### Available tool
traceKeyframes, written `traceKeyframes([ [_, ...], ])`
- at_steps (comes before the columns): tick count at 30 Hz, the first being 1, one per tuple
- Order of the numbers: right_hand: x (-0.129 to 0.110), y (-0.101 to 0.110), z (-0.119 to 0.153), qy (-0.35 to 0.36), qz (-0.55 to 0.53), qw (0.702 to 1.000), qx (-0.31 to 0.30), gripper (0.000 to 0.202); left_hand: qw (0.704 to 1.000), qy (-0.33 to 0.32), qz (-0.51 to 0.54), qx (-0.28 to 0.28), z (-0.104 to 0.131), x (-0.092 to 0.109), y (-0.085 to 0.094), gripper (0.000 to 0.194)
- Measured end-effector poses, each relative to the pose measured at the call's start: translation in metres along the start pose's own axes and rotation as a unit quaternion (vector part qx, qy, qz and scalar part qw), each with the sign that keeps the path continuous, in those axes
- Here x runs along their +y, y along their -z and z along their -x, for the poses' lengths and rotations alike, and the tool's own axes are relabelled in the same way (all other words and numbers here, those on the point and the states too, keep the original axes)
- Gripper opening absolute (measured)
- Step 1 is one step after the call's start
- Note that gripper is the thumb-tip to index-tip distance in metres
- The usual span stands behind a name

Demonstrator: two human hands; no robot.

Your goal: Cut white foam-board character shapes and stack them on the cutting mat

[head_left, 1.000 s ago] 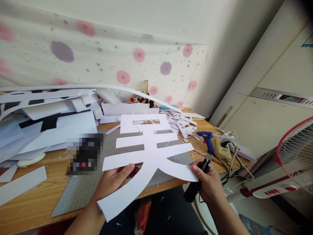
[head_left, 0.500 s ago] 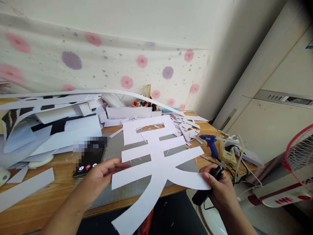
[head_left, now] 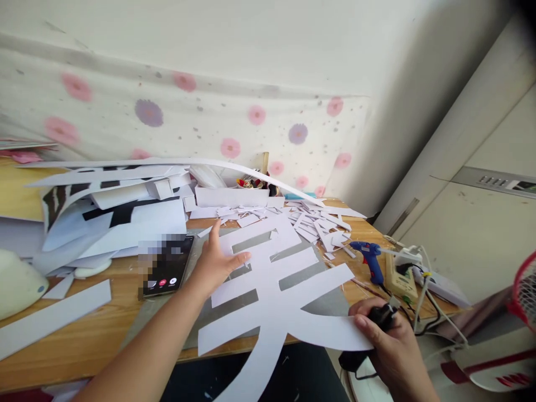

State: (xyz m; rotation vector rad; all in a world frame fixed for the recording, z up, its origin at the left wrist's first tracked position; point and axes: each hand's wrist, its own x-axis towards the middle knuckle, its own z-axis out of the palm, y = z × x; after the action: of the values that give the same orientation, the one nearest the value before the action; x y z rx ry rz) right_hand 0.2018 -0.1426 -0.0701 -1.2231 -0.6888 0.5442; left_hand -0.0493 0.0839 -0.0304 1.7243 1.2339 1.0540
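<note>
Cutout (head_left: 272,290), white board, is right in front of you in the head view, the only one: mostly over the gray mat (head_left: 326,301), near end sticking out past the table (head_left: 75,357) edge above your lap (head_left: 310,368). Your right hand (head_left: 389,340) is gripping a black tool (head_left: 382,316) and pinching the tip of the cutout's right leg with it. Your left hand (head_left: 221,259) is open, thumb and index spread over the left-hand bars; can't tell if it's touching. Progress, my read: outline looks fully cut where visible, top window and gaps between bars are through. Small flap (head_left: 274,234) at the window's right end looks like waste, so that bit may be left; anything beyond it I can't tell, and the left leg's end runs out of frame. Scraps (head_left: 318,223) heaped behind, glue gun (head_left: 372,259) to the right, phone (head_left: 178,268) to the left. Pointing: window end faces away from you, toward the wall (head_left: 335,56); the two legs splay back at you. Long axis follows the stem, roughly front to back, bars crossing it at a slant.
</note>
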Motion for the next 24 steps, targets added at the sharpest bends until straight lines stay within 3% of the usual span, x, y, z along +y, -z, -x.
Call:
traceKeyframes([
  [4, 0.000, -0.001, 0.002, -0.005, 0.008, 1.000, 0.001, 0.032, 0.999, 0.028, 0.013, -0.014, 0.001, -0.002, -0.002, 0.115],
  [12, -0.002, 0.005, -0.002, -0.061, -0.076, 0.995, 0.032, 0.035, 0.962, 0.103, 0.243, -0.065, 0.006, -0.003, 0.018, 0.101],
  [16, -0.004, 0.006, -0.003, -0.068, -0.078, 0.994, 0.034, 0.035, 0.964, 0.124, 0.229, -0.055, 0.010, -0.003, 0.024, 0.074],
  [21, -0.006, 0.008, -0.006, -0.064, -0.085, 0.994, 0.030, 0.035, 0.973, 0.128, 0.193, -0.008, 0.016, -0.006, 0.038, 0.059],
  [24, -0.007, 0.012, -0.007, -0.064, -0.079, 0.994, 0.040, 0.036, 0.981, 0.113, 0.151, -0.039, 0.027, -0.011, 0.053, 0.052],
])
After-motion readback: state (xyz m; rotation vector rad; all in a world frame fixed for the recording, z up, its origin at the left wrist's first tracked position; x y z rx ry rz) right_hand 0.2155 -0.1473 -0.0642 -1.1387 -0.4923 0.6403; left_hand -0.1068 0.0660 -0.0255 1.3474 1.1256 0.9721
